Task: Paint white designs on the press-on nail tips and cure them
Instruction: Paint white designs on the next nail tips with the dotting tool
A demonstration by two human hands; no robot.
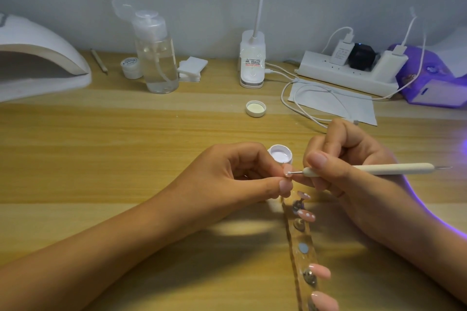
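The left hand (242,177) pinches a small pale-pink press-on nail tip (287,171) between its thumb and curled fingertips, above the light wooden table (126,134). Just behind this nail tip stands a small round white pot of white paint (280,155), open. The right hand (348,166) grips a slim white dotting pen (394,168) like a pencil, with thumb and curled fingers closed round its front end. The pen lies nearly level, and its metal ball end touches the face of the held nail tip.

Below the hands, a clear strip holder (300,235) runs toward the bottom edge and carries 4 more pink tips. The 2 dotted nail tips (306,215) nearest the hands bear white spots. The 2 plain nail tips (320,271) sit lower on the strip.

Farther back, a white screw lid (255,108) lies upturned on the table. A white arched curing lamp (38,58) sits at the far left. A purple curing lamp (429,76) glows violet at the far right, beside a white power strip (348,73) with plugs in it.

Along the wall stand:
- a clear pump bottle (156,58)
- a small white jar (132,67)
- a stack of white wipe pads (192,68)
- a thin wooden stick (99,61)
- a white desk lamp base (252,63)
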